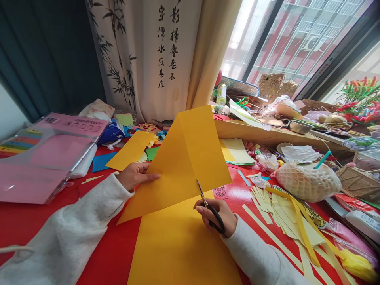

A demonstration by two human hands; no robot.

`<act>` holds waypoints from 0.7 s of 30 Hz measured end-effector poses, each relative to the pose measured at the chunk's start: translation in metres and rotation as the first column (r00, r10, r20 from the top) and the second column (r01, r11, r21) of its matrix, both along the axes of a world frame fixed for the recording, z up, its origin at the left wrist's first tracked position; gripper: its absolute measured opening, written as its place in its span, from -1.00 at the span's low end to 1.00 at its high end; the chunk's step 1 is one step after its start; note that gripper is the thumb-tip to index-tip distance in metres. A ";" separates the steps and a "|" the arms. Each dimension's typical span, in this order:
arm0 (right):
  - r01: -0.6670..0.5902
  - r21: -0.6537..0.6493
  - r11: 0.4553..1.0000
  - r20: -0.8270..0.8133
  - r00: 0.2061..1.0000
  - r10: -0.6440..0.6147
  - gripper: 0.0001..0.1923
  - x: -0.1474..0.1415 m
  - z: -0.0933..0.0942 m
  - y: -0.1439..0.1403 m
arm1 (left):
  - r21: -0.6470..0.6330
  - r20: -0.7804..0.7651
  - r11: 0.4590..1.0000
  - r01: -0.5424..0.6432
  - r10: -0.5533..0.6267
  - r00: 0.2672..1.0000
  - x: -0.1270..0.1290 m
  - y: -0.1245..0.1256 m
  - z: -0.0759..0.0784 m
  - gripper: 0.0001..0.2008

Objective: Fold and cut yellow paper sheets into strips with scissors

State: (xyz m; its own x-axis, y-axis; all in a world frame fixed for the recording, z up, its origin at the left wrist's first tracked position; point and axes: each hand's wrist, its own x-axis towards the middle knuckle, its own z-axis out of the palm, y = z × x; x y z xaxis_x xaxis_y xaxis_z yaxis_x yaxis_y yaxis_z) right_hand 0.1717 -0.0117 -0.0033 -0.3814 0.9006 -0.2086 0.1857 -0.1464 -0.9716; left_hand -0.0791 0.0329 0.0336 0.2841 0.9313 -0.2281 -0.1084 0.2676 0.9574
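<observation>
My left hand point(137, 176) grips the left side of a creased orange-yellow paper sheet point(178, 162), thumb on its face and fingers behind. The sheet is raised and tilted above the table. In my right hand point(219, 215) is a pair of black-handled scissors point(216, 217), fingers closed round the handles. Their blade tips meet the lower edge of the sheet, close to the crease. Under both lies another orange-yellow sheet point(178, 245), flat on the red tabletop point(108, 241).
Pale yellow paper strips point(282, 217) are heaped at the right, near a netted white bundle point(308, 180). A pink paper pack point(59, 158) lies at the left. Behind, a cluttered wooden ledge point(261, 134) runs below the window. Paper scraps point(150, 130) lie by the curtain point(166, 59).
</observation>
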 end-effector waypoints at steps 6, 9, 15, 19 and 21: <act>0.034 -0.020 0.999 -0.041 0.999 -0.035 -0.66 -0.002 -0.001 -0.001 | 0.014 0.001 0.999 0.033 -0.033 0.999 0.001 0.001 -0.004 -0.65; 0.062 -0.016 0.998 -0.039 0.997 -0.062 -0.67 -0.003 -0.002 -0.001 | 0.008 0.018 0.999 0.045 -0.045 0.999 0.000 0.001 -0.005 -0.65; 0.005 -0.025 1.000 -0.045 0.999 -0.006 -0.69 0.000 -0.007 0.001 | -0.001 0.039 0.998 0.056 -0.056 0.998 -0.001 0.002 -0.006 -0.65; -0.003 -0.038 0.999 -0.049 0.999 0.001 -0.68 0.000 -0.006 0.001 | -0.008 0.029 0.998 0.054 -0.054 0.998 -0.001 0.002 -0.006 -0.66; 0.013 -0.048 0.999 -0.044 0.999 -0.015 -0.66 0.000 -0.005 0.001 | -0.012 0.035 0.998 0.063 -0.063 0.997 0.000 0.002 -0.007 -0.67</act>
State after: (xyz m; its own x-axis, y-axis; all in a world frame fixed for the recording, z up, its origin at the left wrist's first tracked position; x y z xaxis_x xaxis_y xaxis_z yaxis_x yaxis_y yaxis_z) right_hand 0.1712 -0.0105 -0.0079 -0.3789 0.8952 -0.2347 0.1405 -0.1950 -0.9707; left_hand -0.0791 0.0346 0.0268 0.3503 0.9081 -0.2295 -0.1243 0.2879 0.9496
